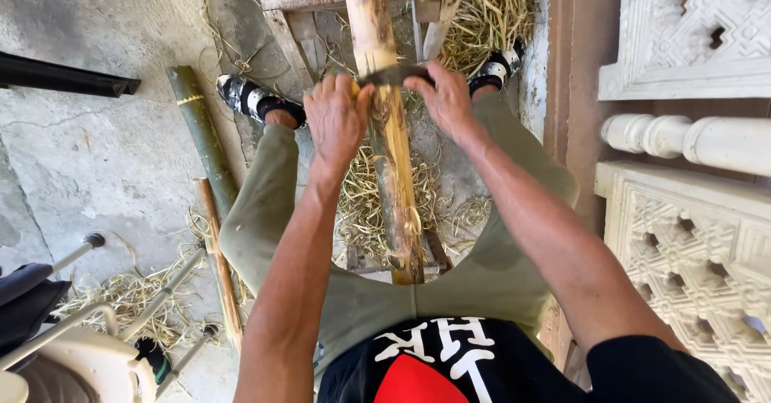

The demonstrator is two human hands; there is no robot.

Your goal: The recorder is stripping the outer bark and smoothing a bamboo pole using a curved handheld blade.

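While closed with the left hand (337, 118) and right hand (440, 98) on either end of a dark blade (395, 75) laid across a bamboo pole (393, 154), sitting astride the pole, straw-like shavings (365, 202) below, green bamboo (201, 134) to the left

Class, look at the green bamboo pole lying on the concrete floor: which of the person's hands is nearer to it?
Left. The left hand grips the blade on the side toward the green bamboo pole; the right hand holds the blade's far end, beyond the upright bamboo.

Bamboo pole (391, 142) – woody, rough, scraped; blade (393, 75) – dull metal
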